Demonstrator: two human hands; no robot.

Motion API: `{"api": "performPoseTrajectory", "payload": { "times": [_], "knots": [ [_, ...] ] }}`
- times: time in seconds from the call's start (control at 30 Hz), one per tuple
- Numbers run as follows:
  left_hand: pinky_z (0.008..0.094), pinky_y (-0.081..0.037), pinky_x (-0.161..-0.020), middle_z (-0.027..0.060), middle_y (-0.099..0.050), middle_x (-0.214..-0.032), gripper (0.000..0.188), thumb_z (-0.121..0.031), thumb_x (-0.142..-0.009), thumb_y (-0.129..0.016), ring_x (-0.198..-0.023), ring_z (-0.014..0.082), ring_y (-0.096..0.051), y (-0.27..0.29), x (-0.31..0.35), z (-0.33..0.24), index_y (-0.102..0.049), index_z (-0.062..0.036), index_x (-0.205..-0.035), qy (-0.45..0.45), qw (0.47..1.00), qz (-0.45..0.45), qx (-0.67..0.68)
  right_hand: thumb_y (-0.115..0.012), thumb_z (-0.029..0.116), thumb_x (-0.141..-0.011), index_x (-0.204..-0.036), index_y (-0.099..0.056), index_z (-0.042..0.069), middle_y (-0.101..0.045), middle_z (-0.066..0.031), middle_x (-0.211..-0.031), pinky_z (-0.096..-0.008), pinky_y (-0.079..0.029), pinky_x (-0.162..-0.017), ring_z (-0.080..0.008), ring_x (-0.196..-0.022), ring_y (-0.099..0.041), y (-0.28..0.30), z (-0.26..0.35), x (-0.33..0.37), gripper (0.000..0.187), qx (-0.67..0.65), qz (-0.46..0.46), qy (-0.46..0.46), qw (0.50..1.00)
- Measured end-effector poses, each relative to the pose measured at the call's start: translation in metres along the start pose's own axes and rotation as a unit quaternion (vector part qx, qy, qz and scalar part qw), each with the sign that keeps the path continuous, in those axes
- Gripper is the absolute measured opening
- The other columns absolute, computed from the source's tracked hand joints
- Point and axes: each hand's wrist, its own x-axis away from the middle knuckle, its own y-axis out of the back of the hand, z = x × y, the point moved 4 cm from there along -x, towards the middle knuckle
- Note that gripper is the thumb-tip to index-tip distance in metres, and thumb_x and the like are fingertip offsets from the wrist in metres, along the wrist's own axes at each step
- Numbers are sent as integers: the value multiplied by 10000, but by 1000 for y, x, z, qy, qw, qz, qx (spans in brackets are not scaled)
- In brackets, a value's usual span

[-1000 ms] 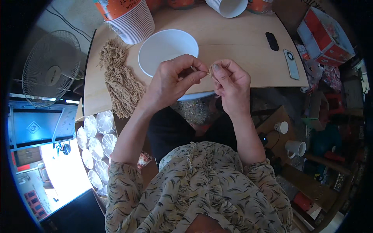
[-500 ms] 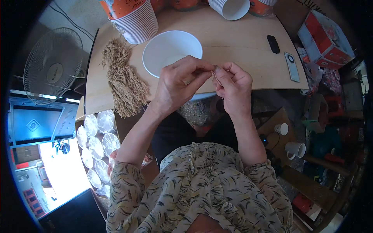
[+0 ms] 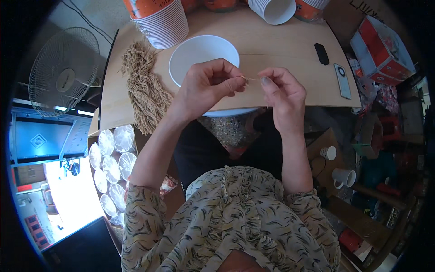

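A short length of thin tan cord (image 3: 253, 79) stretches between my two hands, above the near edge of the table. My left hand (image 3: 209, 82) pinches one end, where the cord looks looped or bunched at the fingertips. With thumb and forefinger, my right hand (image 3: 284, 93) pinches the other end. Just behind my left hand stands a white bowl (image 3: 204, 50), partly hidden by it. Left of the bowl, a bundle of tan cords (image 3: 146, 93) lies on the table, its lower ends hanging at the near edge.
A tall stack of paper buckets (image 3: 162, 25) stands behind the bowl; another stack (image 3: 273, 11) lies on its side. A phone (image 3: 342, 80) and a black object (image 3: 321, 53) rest at the right of the table (image 3: 281, 50). A fan (image 3: 65, 72) is at left, above wrapped cups (image 3: 111, 168) in a carton.
My hands have drawn apart, the right one moving right, so the cord now shows taut between them. The whole view has shifted slightly.
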Motion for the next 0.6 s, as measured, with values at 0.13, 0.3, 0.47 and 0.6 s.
{"api": "performPoseTrajectory", "payload": {
  "times": [0.13,0.3,0.47,0.6],
  "knots": [
    [221,-538,-721,74,-709,-932,134,-77,-959,-669,-818,108,-667,-1,-2,-1,-661,13,-1058,81,988,8,131,-708,78,-924,-1039,-692,11,-585,51,-844,-168,-358,-595,-4,-682,-468,4,2,2,134,137,21,108,984],
    [220,-562,-724,79,-717,-944,157,-73,-946,-683,-821,110,-686,-3,-4,9,-678,15,-1076,93,980,1,177,-739,3,-869,-1007,-701,26,-601,40,-858,-175,-332,-551,1,-660,-444,-6,5,8,145,162,20,135,977],
    [231,-585,-763,80,-721,-942,148,-57,-937,-688,-837,125,-704,-3,-4,11,-689,18,-1065,79,987,-10,142,-751,-35,-841,-969,-703,28,-623,21,-875,-180,-307,-506,-6,-622,-425,-11,1,9,151,219,-6,140,966],
    [239,-587,-768,81,-723,-937,147,-62,-933,-696,-845,128,-706,-5,-4,10,-692,21,-1055,67,991,-5,120,-744,-31,-848,-963,-697,23,-625,20,-861,-189,-301,-490,-8,-607,-421,-10,0,7,135,216,-5,187,958]
  ]
}}
